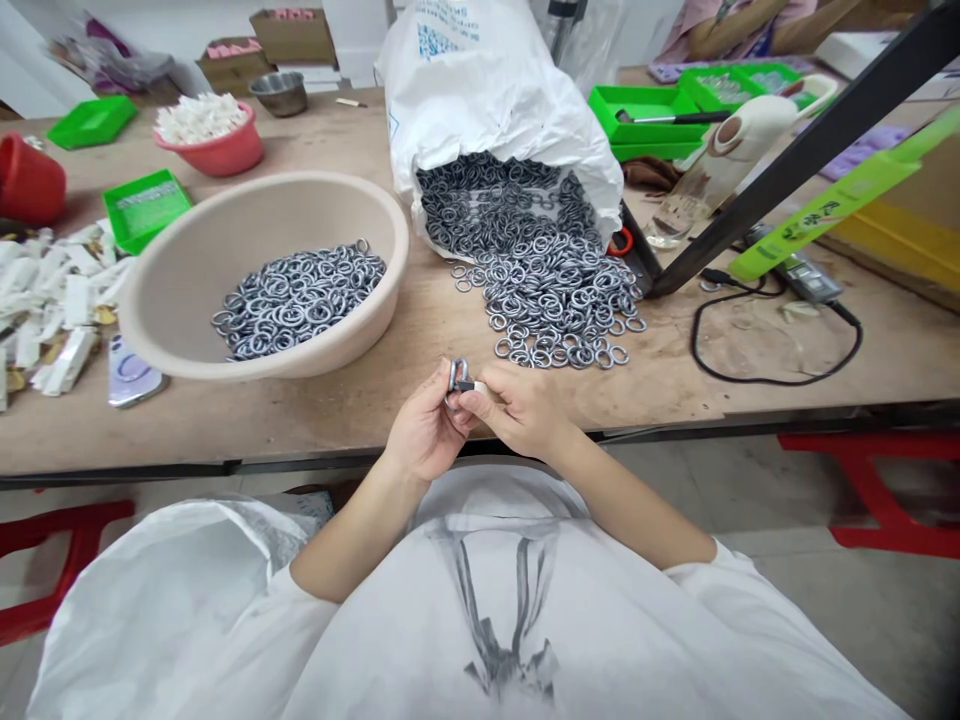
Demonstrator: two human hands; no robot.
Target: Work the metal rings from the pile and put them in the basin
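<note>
My left hand [426, 428] is closed on a few grey rings [458, 368], pinched between thumb and fingers just above the table's front edge. Against them, my right hand [529, 408] grips a small dark, flat-tipped tool [466, 386]; most of it is hidden in the fist, so its kind does not show. Beyond my hands lies a heap of loose grey rings [562, 300], spilling from the mouth of a white sack [495, 110] full of darker-looking rings. To the left, a large beige basin [176, 270] holds many similar rings.
A phone [133, 375] and white pieces [75, 305] lie left of the basin. A black slanted bar [795, 150], a bottle [701, 185] and a cable [694, 335] stand or lie at right. Green trays [649, 115] and another person's arm [731, 32] are behind.
</note>
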